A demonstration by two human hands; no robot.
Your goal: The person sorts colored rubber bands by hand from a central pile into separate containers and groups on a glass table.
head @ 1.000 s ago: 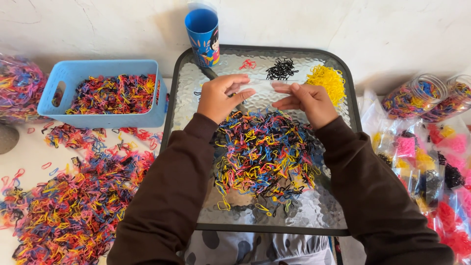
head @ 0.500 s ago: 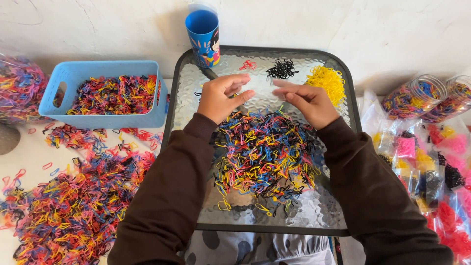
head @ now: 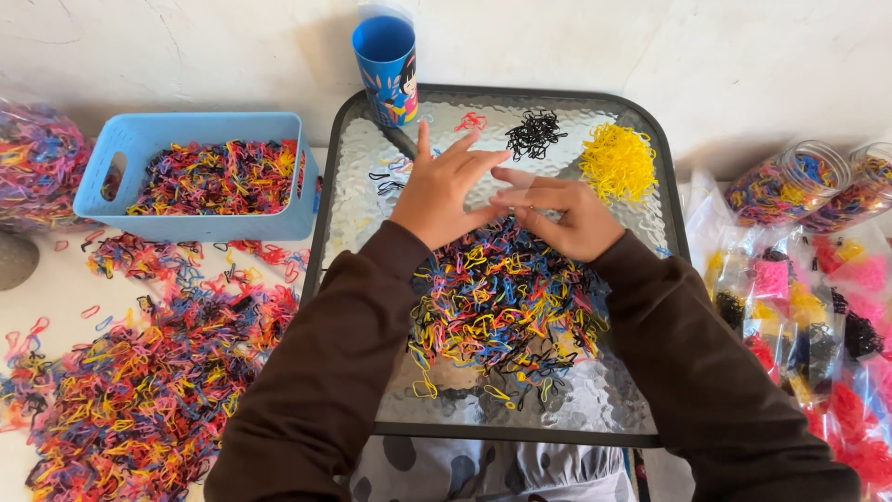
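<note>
My left hand [head: 444,189] lies with fingers spread over the far edge of a mixed pile of small coloured elastic bands [head: 502,302] on a glass-topped table [head: 336,200]. From the other side my right hand [head: 569,216] meets it, fingers held together and touching the left fingertips. Whether a band sits between the fingers is hidden. Beyond the hands lie sorted heaps: black bands [head: 534,133], yellow bands [head: 618,163] and a few red ones [head: 471,121].
A blue cup [head: 388,58] stands at the table's far edge. Left of the table are a light blue basket [head: 200,216] of mixed bands, a clear bag of bands [head: 35,160] and a big loose heap [head: 139,381]. Jars [head: 790,181] and small packets [head: 818,316] lie at the right.
Both hands have drawn nearer to me and closed the gap between them; their fingertips now touch over the mixed pile. The left fingers have spread out.
</note>
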